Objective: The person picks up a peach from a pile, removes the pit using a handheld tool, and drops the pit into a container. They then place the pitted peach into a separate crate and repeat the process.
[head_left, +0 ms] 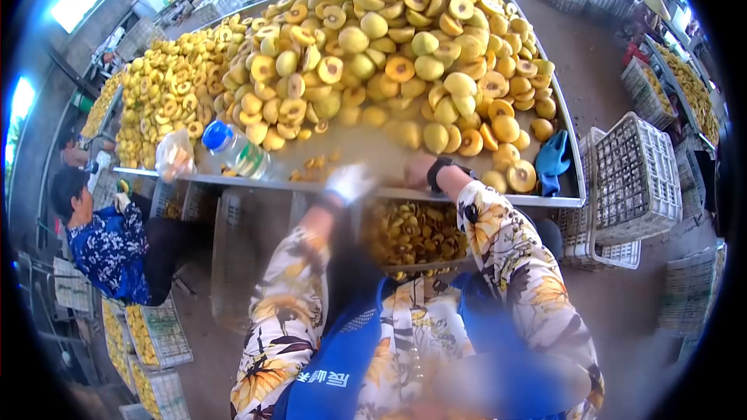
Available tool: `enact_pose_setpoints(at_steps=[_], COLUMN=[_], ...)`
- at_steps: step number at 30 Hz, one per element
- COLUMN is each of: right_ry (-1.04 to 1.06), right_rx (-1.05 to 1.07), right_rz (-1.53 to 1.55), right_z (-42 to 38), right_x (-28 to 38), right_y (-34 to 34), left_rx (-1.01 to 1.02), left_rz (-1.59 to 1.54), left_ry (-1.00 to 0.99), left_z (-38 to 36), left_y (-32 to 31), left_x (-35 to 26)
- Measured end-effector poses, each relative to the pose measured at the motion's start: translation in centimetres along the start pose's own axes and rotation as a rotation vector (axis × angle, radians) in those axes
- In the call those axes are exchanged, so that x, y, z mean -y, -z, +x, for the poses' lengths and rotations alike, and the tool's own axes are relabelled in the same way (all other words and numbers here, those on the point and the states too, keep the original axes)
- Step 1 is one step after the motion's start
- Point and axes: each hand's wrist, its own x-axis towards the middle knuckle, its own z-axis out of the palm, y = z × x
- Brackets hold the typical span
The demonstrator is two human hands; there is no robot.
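My left hand point(352, 182), in a white glove, is at the near edge of a metal-rimmed table point(311, 186). It is smeared by motion, so its fingers do not show clearly. My right hand point(421, 170), bare with a black band at the wrist, rests over the same edge; its fingers are blurred too. Beyond both hands rises a big heap of halved yellow peaches point(373, 54), many with pit hollows showing. Small orange scraps point(317, 163) lie beside my left hand. Below the edge, between my arms, a crate holds brownish-yellow pieces point(420, 233).
A blue-capped bottle point(237, 152) and a plastic bag point(176, 155) stand left on the table. A blue glove point(552, 162) lies at the right corner. White crates point(634, 171) are stacked at right. A seated person point(109, 233) works at left near fruit-filled crates point(156, 334).
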Motion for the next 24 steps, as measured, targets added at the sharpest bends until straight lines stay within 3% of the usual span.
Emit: enact_pose_setpoints(at_steps=[1,3,5,7,9,10,11,12,13,14,16,17,19,22,23,24], right_ry=[0.033,0.06,0.131,0.139,-0.044,0.163,-0.084,-0.121,-0.021,-0.19,-0.152,-0.166,-0.425,-0.05,-0.065,-0.243], right_rx=[0.055,-0.07,-0.214,-0.353,-0.432,-0.603,-0.494,-0.596,-0.929,-0.99,-1.265,-1.305,-1.282,-1.386,-1.326,-1.222], right_rz=[-0.088,0.001,0.042,0.144,0.5,0.279,0.42,0.384,0.181,0.183,-0.03,0.216,0.2,0.351,0.324,0.227], right_z=[0.4,-0.3,-1.7,-3.3,-5.1,-7.4,-8.1,-8.8,-7.7,-7.5,-4.9,-3.4,-3.0,2.0,4.2,4.3], right_x=[0.3,0.3,0.6,-0.3,-0.7,-0.5,-1.9,-2.8,-6.7,-9.4,-17.8,-22.5,-22.0,-29.3,-32.5,-30.3], right_y=[0.0,0.3,0.6,1.7,5.0,9.6,12.2,15.7,16.1,18.9,23.9,26.0,32.1,34.6,34.9,35.6], left_rx=[0.063,0.088,-0.109,-0.318,-0.536,-0.679,-0.823,-0.867,-0.911,-0.911,-0.928,-0.91,-0.766,-0.771,-0.735,-0.537], left_rz=[-0.005,-0.198,-0.354,-0.39,-0.146,-0.03,0.088,0.127,0.165,0.166,0.223,0.227,0.152,0.191,0.202,0.197], left_ry=[-0.043,-0.17,-0.15,-0.212,-0.305,-0.41,-0.512,-0.544,-0.576,-0.625,-0.665,-0.661,-0.659,-0.6,-0.521,-0.442], left_z=[-0.2,-0.1,4.6,7.3,9.4,11.5,13.8,16.1,18.5,21.2,25.0,27.7,30.3,37.5,38.5,38.0], left_y=[1.5,5.0,3.8,7.3,12.6,14.3,15.9,17.5,19.1,20.5,23.1,23.9,25.9,26.5,26.4,26.9], left_x=[-0.5,-1.8,1.8,1.0,-1.3,-1.7,-2.2,-3.0,-4.0,-4.9,-7.9,-8.7,-11.6,-13.4,-14.1,-14.9])
